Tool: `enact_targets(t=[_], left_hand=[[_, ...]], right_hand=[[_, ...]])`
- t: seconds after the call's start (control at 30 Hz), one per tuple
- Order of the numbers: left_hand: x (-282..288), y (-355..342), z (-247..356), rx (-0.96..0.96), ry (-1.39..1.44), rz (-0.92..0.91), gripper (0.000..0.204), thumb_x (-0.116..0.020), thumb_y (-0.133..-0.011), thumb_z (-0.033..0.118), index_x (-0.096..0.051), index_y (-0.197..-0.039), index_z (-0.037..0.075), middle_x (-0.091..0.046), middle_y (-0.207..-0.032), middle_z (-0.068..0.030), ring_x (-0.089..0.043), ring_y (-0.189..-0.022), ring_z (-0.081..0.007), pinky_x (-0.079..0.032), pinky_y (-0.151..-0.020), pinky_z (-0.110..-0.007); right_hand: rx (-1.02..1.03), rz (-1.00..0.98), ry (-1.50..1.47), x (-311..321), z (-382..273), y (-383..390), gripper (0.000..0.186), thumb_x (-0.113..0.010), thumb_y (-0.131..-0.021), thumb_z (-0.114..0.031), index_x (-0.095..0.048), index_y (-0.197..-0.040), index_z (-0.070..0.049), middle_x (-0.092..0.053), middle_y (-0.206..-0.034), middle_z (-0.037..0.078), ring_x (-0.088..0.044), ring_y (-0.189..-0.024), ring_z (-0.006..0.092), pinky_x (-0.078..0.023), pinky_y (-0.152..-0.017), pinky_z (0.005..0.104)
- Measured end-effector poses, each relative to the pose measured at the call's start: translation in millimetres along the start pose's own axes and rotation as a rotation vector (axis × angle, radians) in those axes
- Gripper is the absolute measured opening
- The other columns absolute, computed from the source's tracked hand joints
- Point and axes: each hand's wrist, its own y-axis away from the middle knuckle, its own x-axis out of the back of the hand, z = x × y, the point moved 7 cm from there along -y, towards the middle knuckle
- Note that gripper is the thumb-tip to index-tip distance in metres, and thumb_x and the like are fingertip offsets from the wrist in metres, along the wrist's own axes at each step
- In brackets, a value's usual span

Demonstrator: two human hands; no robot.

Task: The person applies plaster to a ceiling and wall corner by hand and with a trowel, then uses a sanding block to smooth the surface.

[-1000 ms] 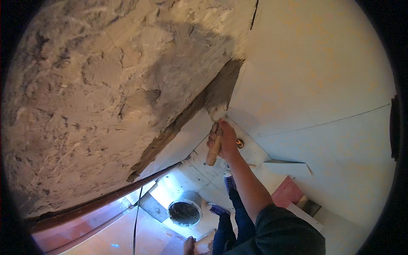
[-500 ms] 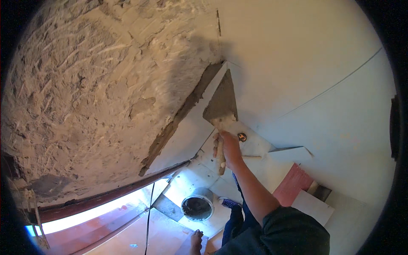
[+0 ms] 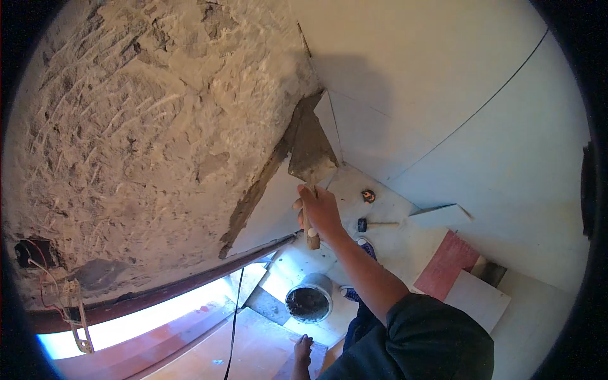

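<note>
- Rough, bare wall (image 3: pixel 145 139) fills the left of your head view, meeting a smooth white wall (image 3: pixel 462 95) on the right.
- Your right hand (image 3: pixel 322 212) has its fingers (image 3: pixel 298 204) wrapped round the handle of a trowel (image 3: pixel 312 152), up by the corner of the walls.
- Its long axis runs nearly straight up the view; the handle's butt points down toward you, the tapering blade away, along the mortar strip (image 3: pixel 263 183).
- Your left hand (image 3: pixel 303 350) hangs near the bucket (image 3: pixel 324 286), fingers curled; you cannot tell whether they grip anything.
</note>
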Motion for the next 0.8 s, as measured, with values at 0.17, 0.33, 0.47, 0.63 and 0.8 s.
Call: enact_targets(t=[0.17, 0.33, 0.47, 0.63, 0.8], left_hand=[[-0.4, 6.6, 10.9, -0.01, -0.003, 0.095, 0.046, -0.048, -0.092, 0.029, -0.047, -0.13, 0.002, -0.062, -0.115, -0.0134, -0.057, -0.11, -0.0245, -0.038, -0.091, -0.042], [-10.4, 5.9, 19.9, -0.024, 0.013, 0.068, 0.048, -0.049, -0.092, 0.031, -0.046, -0.131, 0.002, -0.062, -0.116, -0.0137, -0.057, -0.111, -0.0257, -0.037, -0.094, -0.044], [-0.6, -1.4, 16.7, -0.13, 0.007, 0.016, 0.049, -0.049, -0.092, 0.031, -0.046, -0.131, 0.002, -0.062, -0.116, -0.014, -0.057, -0.111, -0.0262, -0.037, -0.095, -0.044], [-7.1, 8.5, 26.2, -0.052, 0.008, 0.062, 0.05, -0.048, -0.093, 0.031, -0.045, -0.132, 0.001, -0.062, -0.116, -0.0143, -0.057, -0.111, -0.0252, -0.037, -0.095, -0.044], [-2.2, 12.5, 27.9, -0.025, -0.026, 0.086, 0.051, -0.049, -0.093, 0.032, -0.044, -0.133, 0.002, -0.06, -0.118, -0.0139, -0.056, -0.111, -0.0247, -0.037, -0.093, -0.045]], right_hand=[[-0.063, 0.017, -0.062, 6.1, -11.7, -14.7, 0.027, -0.06, -0.089, -0.03, -0.055, -0.086, -0.003, -0.055, -0.066, 0.008, -0.053, -0.04, 0.0165, -0.042, -0.034, 0.0317], [-0.174, 0.001, -0.21, 13.5, -26.0, -25.5, 0.024, -0.061, -0.088, -0.028, -0.056, -0.088, -0.004, -0.052, -0.067, 0.006, -0.05, -0.044, 0.0173, -0.043, -0.037, 0.0333], [-0.275, -0.051, -0.284, 2.3, -45.7, -21.2, 0.023, -0.061, -0.087, -0.027, -0.055, -0.09, -0.005, -0.05, -0.067, 0.005, -0.05, -0.047, 0.0178, -0.044, -0.04, 0.035], [-0.342, -0.058, -0.366, 7.5, -52.4, 9.6, 0.026, -0.059, -0.087, -0.028, -0.054, -0.097, -0.005, -0.049, -0.073, 0.006, -0.052, -0.05, 0.0188, -0.045, -0.042, 0.0353], [-0.183, -0.011, -0.155, 14.7, -43.9, 30.7, 0.028, -0.056, -0.088, -0.029, -0.054, -0.099, -0.003, -0.05, -0.072, 0.007, -0.052, -0.049, 0.0167, -0.045, -0.04, 0.0333]])
